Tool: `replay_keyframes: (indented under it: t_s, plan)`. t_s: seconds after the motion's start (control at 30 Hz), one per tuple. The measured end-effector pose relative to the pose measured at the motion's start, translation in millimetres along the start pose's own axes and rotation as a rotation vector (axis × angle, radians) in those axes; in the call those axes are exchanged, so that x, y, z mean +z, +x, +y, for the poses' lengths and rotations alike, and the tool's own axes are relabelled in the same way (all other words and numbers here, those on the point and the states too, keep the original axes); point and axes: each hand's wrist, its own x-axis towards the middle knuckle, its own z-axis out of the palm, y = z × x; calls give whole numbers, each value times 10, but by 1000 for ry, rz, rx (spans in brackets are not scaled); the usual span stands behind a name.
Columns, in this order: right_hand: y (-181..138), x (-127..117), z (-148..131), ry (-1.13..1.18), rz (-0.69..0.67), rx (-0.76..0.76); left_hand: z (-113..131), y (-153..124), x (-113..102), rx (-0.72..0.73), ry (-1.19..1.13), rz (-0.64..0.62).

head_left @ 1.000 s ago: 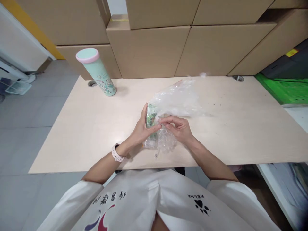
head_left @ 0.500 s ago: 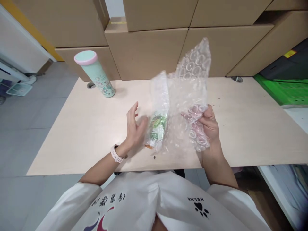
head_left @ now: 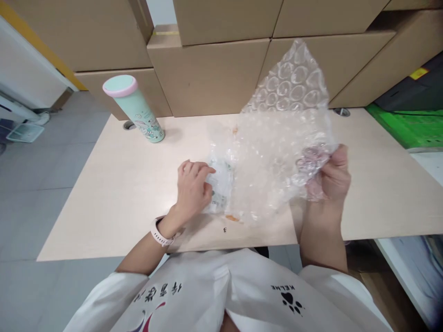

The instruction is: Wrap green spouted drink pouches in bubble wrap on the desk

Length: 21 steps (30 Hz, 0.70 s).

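Observation:
My right hand (head_left: 330,177) grips one edge of a clear bubble-wrap sheet (head_left: 287,133) and holds it up above the light wooden table (head_left: 121,184). The sheet hangs down to the tabletop at its left end. There a small packet (head_left: 221,189) with green print lies under the wrap. My left hand (head_left: 192,189), with a pale watch on its wrist, rests on that packet, fingers curled over it. Most of the packet is blurred behind the plastic.
A mint-green tumbler (head_left: 134,108) with a pink rim stands at the table's back left. Stacked cardboard boxes (head_left: 214,69) line the far edge. A green crate (head_left: 411,127) sits to the right. A tiny dark speck (head_left: 224,229) lies near the front edge.
My right hand pulled the bubble wrap up and out to the right, unrolling it. My left hand let go of the packet, opened briefly, then came down onto it again.

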Motion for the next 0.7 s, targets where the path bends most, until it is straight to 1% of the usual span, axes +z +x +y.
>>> replay_keyframes:
  t_s: [0.07,0.1,0.13,0.17,0.2,0.23,0.27,0.3,0.33,0.4,0.43,0.47,0.5,0.57,0.63,0.7]
  plan:
    - [49,-246,-23,-387,151,-172,-103,6,-4,-89,67,16]
    - [64,-341,-46,-612,242,-253,-133,8,3,-125,88,0]
    - [72,-401,-74,-843,300,-317,-144,8,17,-154,100,-23]
    - [75,-420,-101,-1044,359,-394,-139,5,36,-179,108,-51]
    - [72,-395,-121,-1193,412,-474,-119,1,60,-201,110,-83]
    - [61,-327,-128,-1271,436,-538,-91,-5,87,-222,107,-118]
    - [40,-223,-117,-1284,419,-583,-60,-14,115,-243,97,-155]
    - [9,-95,-82,-1259,346,-580,-30,-23,144,-266,83,-191]
    - [-32,45,-24,-1230,203,-516,-7,-32,171,-292,63,-223]
    - [-139,308,152,-1168,-202,-307,15,-50,211,-341,14,-263]
    - [-194,412,256,-1191,-379,-184,13,-56,221,-363,-14,-270]
    - [-245,490,360,-1208,-471,-96,3,-60,227,-382,-47,-271]
    - [-286,541,452,-1182,-553,-45,-13,-61,228,-401,-87,-265]
    - [-329,582,568,-1084,-615,-1,-52,-56,229,-454,-194,-246]
    - [-327,587,561,-870,-632,81,-93,-43,241,-550,-356,-223]
    - [-315,617,452,-639,-660,192,-127,-21,265,-679,-596,-212]
